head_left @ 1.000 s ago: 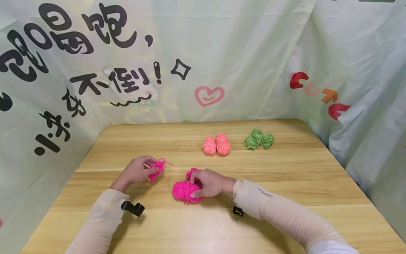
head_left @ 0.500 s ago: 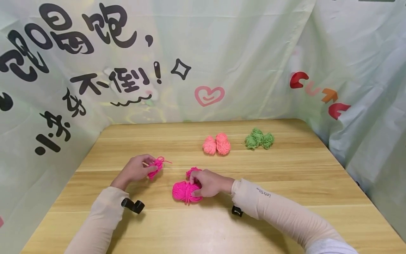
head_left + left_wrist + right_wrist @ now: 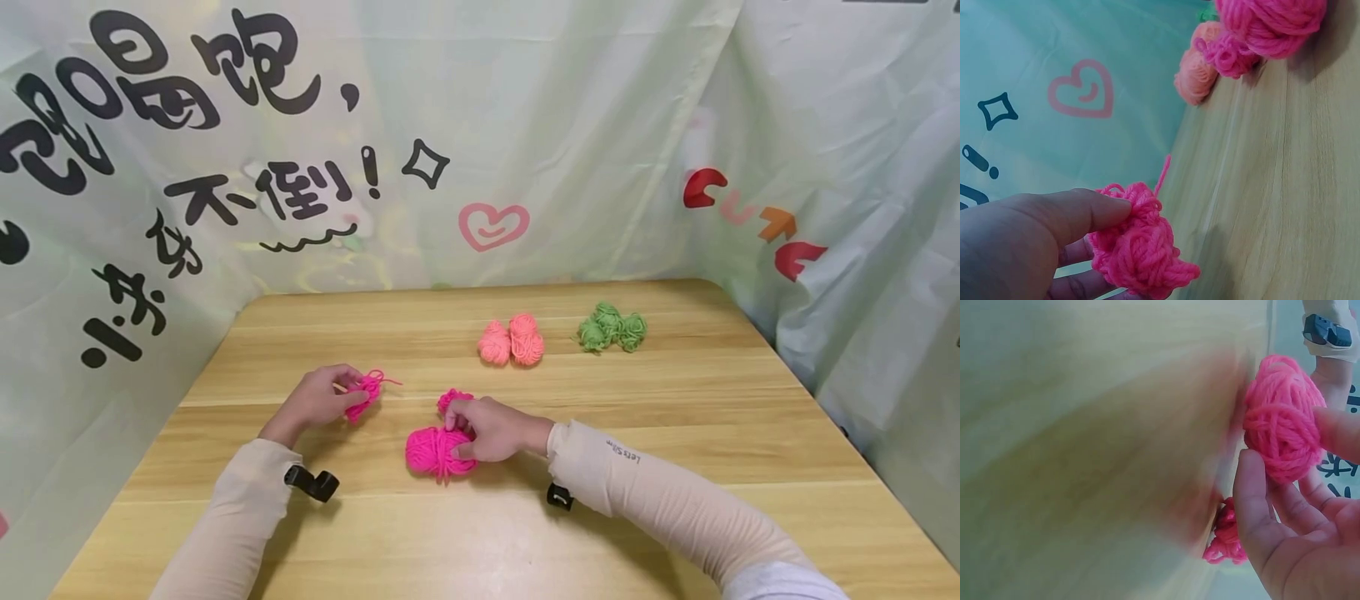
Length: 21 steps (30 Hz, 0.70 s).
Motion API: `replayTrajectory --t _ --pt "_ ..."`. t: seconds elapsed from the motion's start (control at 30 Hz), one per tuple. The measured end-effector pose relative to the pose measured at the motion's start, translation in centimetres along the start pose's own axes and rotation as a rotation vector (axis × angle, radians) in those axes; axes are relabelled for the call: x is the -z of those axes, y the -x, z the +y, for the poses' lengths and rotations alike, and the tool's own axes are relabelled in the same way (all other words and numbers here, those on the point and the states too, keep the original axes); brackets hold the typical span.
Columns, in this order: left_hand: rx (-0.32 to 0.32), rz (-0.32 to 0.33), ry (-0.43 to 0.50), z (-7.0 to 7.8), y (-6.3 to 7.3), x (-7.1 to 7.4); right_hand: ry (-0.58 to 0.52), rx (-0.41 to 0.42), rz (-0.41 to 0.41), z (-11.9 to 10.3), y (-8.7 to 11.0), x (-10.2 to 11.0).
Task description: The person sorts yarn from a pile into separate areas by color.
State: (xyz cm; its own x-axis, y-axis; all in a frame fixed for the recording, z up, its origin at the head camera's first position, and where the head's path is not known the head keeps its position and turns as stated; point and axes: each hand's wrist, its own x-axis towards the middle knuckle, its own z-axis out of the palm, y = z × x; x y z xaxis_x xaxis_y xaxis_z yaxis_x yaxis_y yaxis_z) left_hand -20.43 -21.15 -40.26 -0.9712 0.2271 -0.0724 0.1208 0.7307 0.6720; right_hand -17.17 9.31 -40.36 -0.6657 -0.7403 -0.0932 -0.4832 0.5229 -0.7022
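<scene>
My left hand (image 3: 318, 397) pinches a small, loosely wound bright pink yarn ball (image 3: 1141, 244) between thumb and fingers; a loose strand sticks out of its top. Right of it, my right hand (image 3: 495, 429) grips the end of a larger pink yarn ball (image 3: 433, 452), thumb on one side and fingers on the other. In the right wrist view this larger ball (image 3: 1282, 419) shows thick wound strands. Just behind the right fingers lies another small pink yarn ball (image 3: 452, 401), partly hidden in the head view.
Farther back on the wooden table (image 3: 480, 542) sit two coral yarn balls (image 3: 527, 340) side by side. Right of them lies a cluster of small green yarn balls (image 3: 609, 327). A printed curtain (image 3: 585, 167) hangs behind the table and along its sides.
My left hand has shifted slightly left with its small pink yarn ball. The right hand stays almost still on the larger ball.
</scene>
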Motion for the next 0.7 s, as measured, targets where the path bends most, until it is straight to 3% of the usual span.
replayTrajectory --t 0.7 --pt "0.031 0.015 0.004 -0.96 -0.17 0.37 0.003 0.061 0.014 -0.7 -0.52 0.93"
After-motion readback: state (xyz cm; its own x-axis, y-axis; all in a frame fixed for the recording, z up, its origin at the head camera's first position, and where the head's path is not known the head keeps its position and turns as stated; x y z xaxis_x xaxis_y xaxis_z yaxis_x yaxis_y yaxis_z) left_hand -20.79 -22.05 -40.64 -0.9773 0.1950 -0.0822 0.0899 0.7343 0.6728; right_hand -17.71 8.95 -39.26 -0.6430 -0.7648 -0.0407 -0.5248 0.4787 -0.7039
